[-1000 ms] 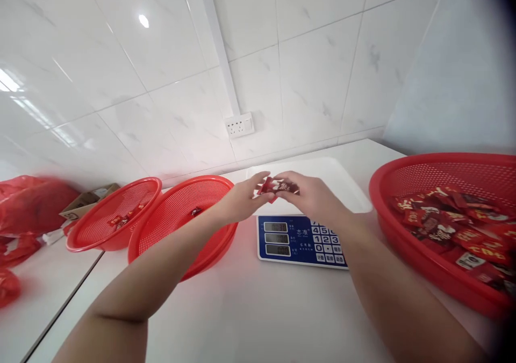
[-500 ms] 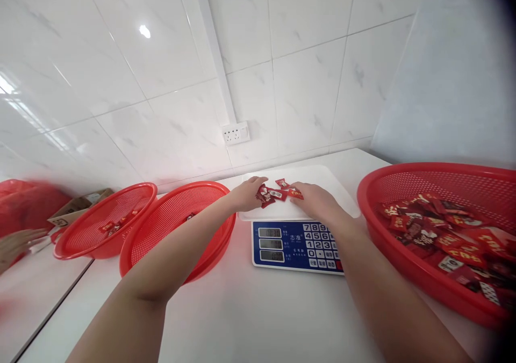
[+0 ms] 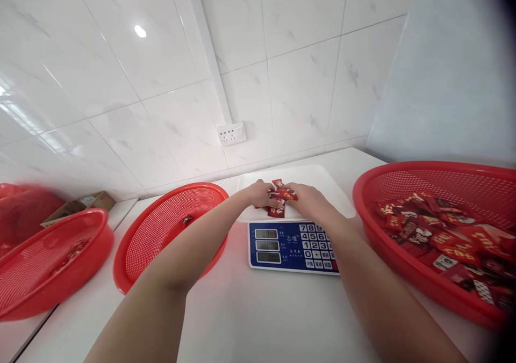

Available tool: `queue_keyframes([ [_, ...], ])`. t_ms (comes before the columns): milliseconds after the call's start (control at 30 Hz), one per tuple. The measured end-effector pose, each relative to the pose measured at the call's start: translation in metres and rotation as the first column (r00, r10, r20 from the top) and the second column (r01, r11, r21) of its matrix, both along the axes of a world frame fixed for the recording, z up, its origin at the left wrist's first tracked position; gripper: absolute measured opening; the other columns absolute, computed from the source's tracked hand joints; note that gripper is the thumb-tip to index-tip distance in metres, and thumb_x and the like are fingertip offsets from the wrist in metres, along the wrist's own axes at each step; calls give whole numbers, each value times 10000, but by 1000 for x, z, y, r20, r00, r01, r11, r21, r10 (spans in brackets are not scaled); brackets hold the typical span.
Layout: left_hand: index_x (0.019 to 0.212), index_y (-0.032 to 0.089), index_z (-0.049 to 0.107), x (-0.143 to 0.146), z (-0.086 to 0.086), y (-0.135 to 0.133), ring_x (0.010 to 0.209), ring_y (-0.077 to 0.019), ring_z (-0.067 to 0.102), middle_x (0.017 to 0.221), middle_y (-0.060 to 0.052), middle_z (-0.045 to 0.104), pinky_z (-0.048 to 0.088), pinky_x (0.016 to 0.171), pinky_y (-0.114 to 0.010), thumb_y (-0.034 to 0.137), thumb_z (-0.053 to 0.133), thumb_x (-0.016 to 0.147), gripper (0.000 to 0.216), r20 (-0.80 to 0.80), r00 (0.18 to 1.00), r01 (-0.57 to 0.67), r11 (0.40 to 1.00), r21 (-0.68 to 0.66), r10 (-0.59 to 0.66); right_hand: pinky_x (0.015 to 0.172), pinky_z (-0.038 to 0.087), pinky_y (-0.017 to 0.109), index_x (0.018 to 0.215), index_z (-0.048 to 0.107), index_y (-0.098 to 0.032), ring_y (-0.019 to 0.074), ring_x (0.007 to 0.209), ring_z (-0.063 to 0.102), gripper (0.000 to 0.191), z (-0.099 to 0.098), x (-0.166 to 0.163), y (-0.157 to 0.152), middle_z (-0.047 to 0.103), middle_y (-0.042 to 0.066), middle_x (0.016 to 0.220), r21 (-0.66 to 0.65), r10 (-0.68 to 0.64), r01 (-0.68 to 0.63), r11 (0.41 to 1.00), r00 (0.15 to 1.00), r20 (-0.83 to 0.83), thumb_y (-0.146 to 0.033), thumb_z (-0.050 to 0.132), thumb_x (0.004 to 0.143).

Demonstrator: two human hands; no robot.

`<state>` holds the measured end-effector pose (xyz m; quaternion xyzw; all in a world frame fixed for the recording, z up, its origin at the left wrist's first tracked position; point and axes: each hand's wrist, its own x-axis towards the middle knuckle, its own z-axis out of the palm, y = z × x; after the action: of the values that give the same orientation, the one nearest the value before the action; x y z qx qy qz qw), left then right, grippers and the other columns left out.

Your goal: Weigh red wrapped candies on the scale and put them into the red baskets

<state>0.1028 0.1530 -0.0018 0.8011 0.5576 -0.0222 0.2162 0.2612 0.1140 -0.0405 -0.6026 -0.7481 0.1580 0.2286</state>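
Small red wrapped packets (image 3: 277,211) lie bunched on the white tray (image 3: 322,183) of a blue digital scale (image 3: 292,245). My left hand (image 3: 259,194) curls its fingers over them from the left. From the right, my right hand (image 3: 305,197) closes on the same bunch, its fingertips against a bright red packet (image 3: 288,195). Both hands nearly meet, so part of the bunch is hidden under the fingers. The right forearm covers the right end of the scale's keypad.
At right stands a large red basket (image 3: 363,196) holding many red packets. Left of the scale, another red basket (image 3: 133,245) holds a few. A third red basket (image 3: 97,239) is farther left, near a cardboard box (image 3: 102,201) and a red bag (image 3: 24,212). A socket (image 3: 233,133) is on the wall.
My hands have come closer together, drawing the packets into a tighter bunch. The far-left basket has shifted left and nearer. Another person's hand at the left edge is out of view.
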Motion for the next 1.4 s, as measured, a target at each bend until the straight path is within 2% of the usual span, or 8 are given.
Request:
queue_keyframes([
  [267, 1001, 198, 498, 4, 1, -4, 659, -145, 574, 784, -9, 606, 433, 547, -243, 284, 792, 580, 521, 355, 914, -113, 962, -247, 199, 784, 470, 289, 1103, 632, -229, 205, 957, 629, 296, 3, -2, -4, 688, 43, 1070, 15, -1, 5, 1000, 966, -260, -179, 526, 831],
  [633, 979, 197, 556, -4, -7, -13, 600, -59, 521, 769, 2, 578, 387, 506, -174, 341, 692, 754, 300, 706, 606, -73, 909, -409, 366, 877, 512, 313, 1069, 607, -201, 156, 981, 648, 310, 7, -11, -9, 686, 44, 1078, 148, 111, -31, 989, 812, -572, -85, 532, 792],
  [867, 993, 209, 608, -83, 45, -30, 540, -55, 472, 750, -2, 579, 271, 426, -176, 315, 757, 681, 361, 764, 557, -111, 941, -321, 326, 950, 466, 386, 1103, 607, -190, 180, 1013, 630, 289, 17, 7, -10, 675, 67, 1100, 161, 29, 83, 983, 804, -594, -182, 570, 816],
  [933, 975, 204, 622, -119, 62, -36, 524, -53, 448, 700, 13, 556, 286, 442, -182, 306, 746, 694, 324, 749, 583, -139, 947, -290, 315, 945, 462, 371, 1114, 608, -184, 179, 1011, 628, 300, 18, 12, -10, 671, 68, 1114, 139, -6, 105, 985, 816, -578, -197, 575, 816],
  [1000, 962, 196, 630, -155, 70, -43, 550, -78, 488, 714, 2, 578, 339, 480, -202, 334, 728, 705, 307, 610, 735, -199, 954, -225, 297, 933, 461, 340, 1119, 613, -184, 176, 1023, 620, 301, 17, 13, -11, 663, 67, 1140, 108, -2, 70, 992, 847, -532, -220, 579, 821],
  [1167, 1048, 194, 617, -211, 55, -58, 605, -179, 612, 769, -41, 663, 424, 524, -260, 408, 691, 673, 438, 84, 934, -328, 926, -189, 348, 881, 463, 306, 1173, 610, -212, 207, 1075, 589, 363, 10, -7, -20, 624, 68, 1211, 35, 176, -173, 984, 938, -298, -313, 586, 826],
  [1267, 1065, 215, 639, -211, 44, -61, 841, -259, 657, 1054, -97, 677, 485, 673, -307, 370, 724, 592, 505, -85, 957, -282, 958, -47, 278, 871, 444, 326, 1220, 587, -206, 246, 1101, 563, 414, 4, -21, -22, 603, 97, 1227, 15, 229, -229, 973, 969, -88, -311, 590, 820],
  [1400, 1190, 241, 572, -171, 40, -52, 1180, -301, 509, 1289, -89, 571, 399, 961, -387, 369, 614, 712, 496, -59, 978, -192, 971, 145, 202, 834, 421, 319, 1178, 603, -192, 254, 1082, 559, 342, -1, -30, -17, 619, 107, 1185, 21, 161, -163, 986, 984, 78, -216, 530, 844],
])
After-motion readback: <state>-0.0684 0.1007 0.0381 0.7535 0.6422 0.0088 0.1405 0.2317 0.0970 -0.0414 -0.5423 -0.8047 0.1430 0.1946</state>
